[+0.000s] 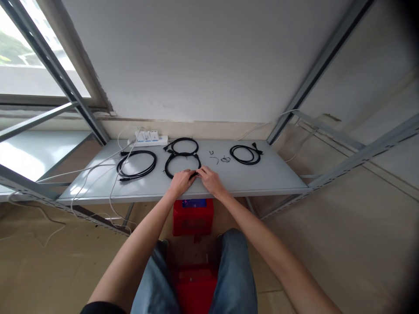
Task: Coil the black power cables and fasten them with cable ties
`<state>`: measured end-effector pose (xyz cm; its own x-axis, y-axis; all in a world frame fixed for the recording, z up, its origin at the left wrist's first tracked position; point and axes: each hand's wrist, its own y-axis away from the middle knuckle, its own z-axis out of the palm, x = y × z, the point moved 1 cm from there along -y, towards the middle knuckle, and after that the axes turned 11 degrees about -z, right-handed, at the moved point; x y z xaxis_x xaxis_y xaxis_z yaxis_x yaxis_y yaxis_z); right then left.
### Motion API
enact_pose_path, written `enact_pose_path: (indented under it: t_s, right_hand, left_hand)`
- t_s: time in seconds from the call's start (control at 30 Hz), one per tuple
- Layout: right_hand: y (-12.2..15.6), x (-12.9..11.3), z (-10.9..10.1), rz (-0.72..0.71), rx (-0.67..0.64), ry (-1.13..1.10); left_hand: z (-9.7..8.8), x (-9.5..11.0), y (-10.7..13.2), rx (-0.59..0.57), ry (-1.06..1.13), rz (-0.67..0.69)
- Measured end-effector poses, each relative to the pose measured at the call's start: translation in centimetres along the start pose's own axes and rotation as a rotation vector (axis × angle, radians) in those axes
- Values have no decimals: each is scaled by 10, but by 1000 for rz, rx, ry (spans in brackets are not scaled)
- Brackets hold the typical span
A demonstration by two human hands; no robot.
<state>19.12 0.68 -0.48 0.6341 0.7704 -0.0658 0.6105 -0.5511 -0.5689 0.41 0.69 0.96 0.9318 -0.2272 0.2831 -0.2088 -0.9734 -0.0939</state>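
White wall (203, 61) behind a grey metal shelf (252, 179), bright window (19, 76) at left, tan floor (75, 261) below.

I see a pale grey bench (262, 178), glare showing on its left end. On it I make out a left cable coil (155, 162), a rear cable coil (197, 144) meeting the front cable coil (166, 164) near the middle, and a right cable coil (250, 163), all black. Thin dark ties (225, 160) lie between the middle pair and the right one. A white power strip (155, 141) sits at the back left, where white cords (98, 165) trail across.
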Motion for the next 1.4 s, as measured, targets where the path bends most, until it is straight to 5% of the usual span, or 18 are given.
enact_pose_path:
  t_s: [1.07, 1.4]
  right_hand:
    - [4, 1, 5, -85, -39, 6]
    - [2, -1, 7, 23, -68, 67]
  left_hand:
    - [-4, 3, 2, -25, 1, -18]
    - [-3, 2, 1, 0, -31, -1]
